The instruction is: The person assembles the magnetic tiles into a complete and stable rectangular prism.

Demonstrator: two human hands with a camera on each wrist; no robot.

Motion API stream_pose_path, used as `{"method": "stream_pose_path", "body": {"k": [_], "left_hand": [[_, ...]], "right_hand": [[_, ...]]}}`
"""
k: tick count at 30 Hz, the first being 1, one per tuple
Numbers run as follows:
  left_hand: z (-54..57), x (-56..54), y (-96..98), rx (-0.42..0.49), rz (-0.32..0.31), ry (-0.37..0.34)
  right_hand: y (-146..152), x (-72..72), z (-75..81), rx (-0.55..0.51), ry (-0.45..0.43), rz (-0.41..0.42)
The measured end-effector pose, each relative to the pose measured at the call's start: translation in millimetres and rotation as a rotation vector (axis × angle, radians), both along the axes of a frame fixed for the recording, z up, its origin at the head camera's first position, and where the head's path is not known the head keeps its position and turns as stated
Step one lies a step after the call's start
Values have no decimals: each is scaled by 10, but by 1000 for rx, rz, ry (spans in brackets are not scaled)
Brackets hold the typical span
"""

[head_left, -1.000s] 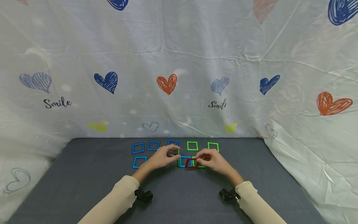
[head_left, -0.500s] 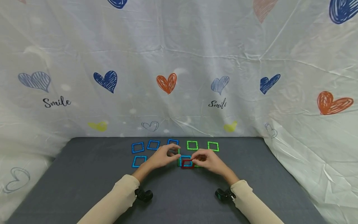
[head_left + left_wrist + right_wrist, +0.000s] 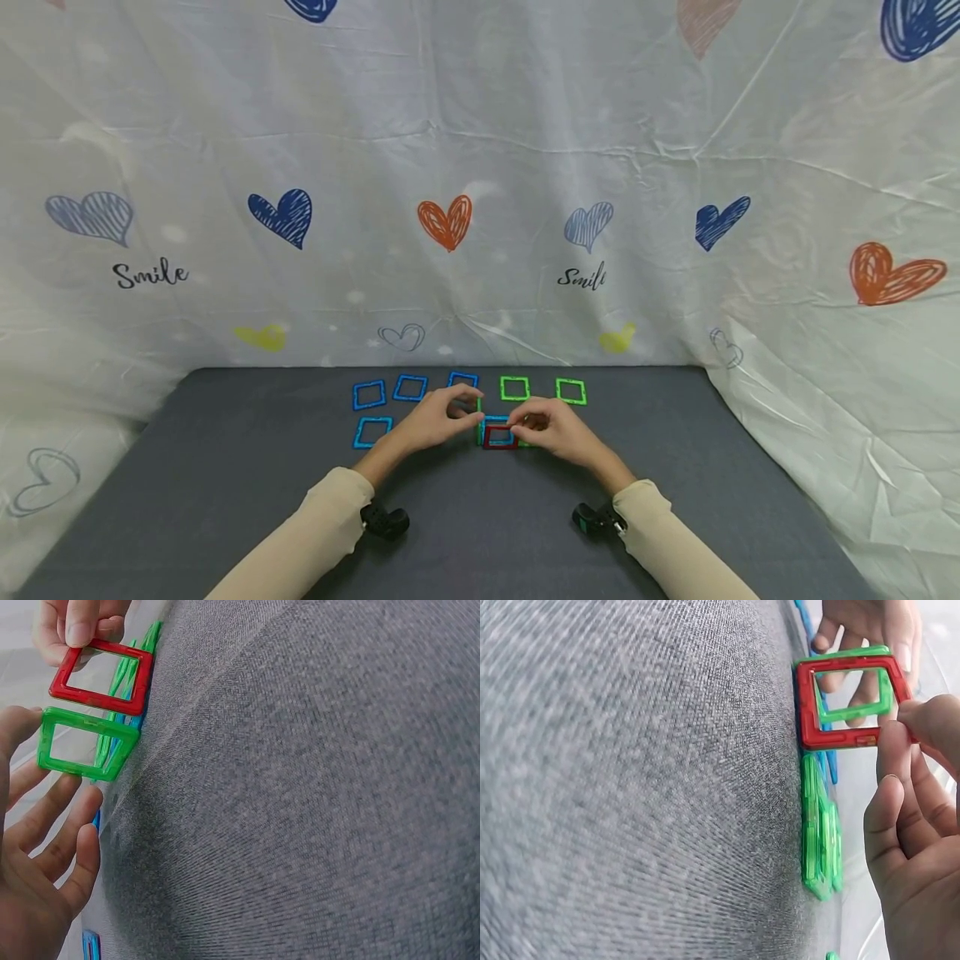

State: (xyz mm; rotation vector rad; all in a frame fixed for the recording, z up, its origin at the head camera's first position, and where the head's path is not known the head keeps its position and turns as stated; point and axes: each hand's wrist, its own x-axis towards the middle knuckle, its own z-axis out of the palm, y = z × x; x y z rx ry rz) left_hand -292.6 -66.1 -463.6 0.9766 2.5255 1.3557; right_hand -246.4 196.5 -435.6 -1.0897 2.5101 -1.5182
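Left hand point(image 3: 435, 419): your fingers spread, thumb and fingertip pinching the standing green square point(image 3: 90, 721).
Blue square point(image 3: 496, 418): partly hidden behind the red one.
Red square point(image 3: 807, 705): upright beside your green one, one corner covered by fingers.
Right hand point(image 3: 555, 427): your curled fingers pinch the red square, hiding most of another green square point(image 3: 527, 444).

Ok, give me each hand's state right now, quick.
Left hand: holding a green square frame upright between thumb and fingers.
Right hand: holding a red square frame, pinched at its edge.
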Motion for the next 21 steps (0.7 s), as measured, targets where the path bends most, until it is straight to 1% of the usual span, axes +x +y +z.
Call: {"method": "stream_pose_path", "body": {"k": [4,11,21], "left_hand": [[-4,-1,2,-9,11,-13],[-23,-8,4,2,2,-10],[-16,-1,12,16,7,-30]], "right_hand": [[-8,3,2,1,2,-1],[-45,15,9,9,-6,-2],[-62,30,37,10,-19,-6]]}}
